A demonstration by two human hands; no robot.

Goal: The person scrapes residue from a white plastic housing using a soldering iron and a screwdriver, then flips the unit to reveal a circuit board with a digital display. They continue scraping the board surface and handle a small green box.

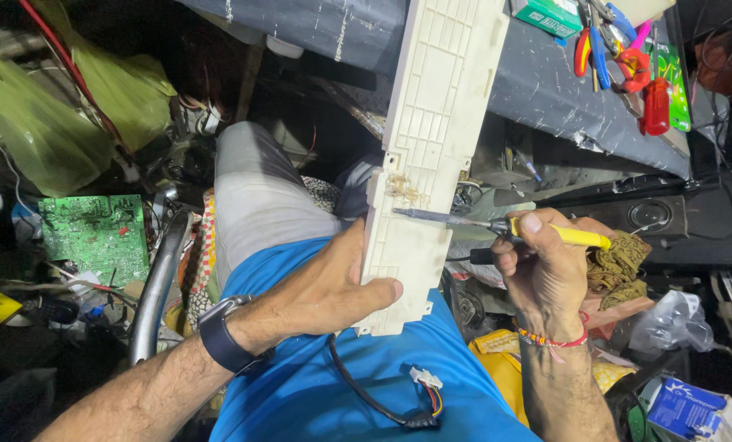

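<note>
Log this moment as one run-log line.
left hand: steadies white plastic panel | right hand: holds yellow-handled soldering iron, tip on panel | panel: leans on grey bench

Worktop: a scratched grey worktop [546, 82] ran across the top right, its edge worn.
On it: pliers [595, 49] with coloured handles and a red screwdriver [655, 106].
Left side: green plastic bags [47, 115] and a green circuit board [94, 236] amid clutter.
Lower left: a curved metal chair arm [157, 282].
Light: dim, with dark corners.
</note>
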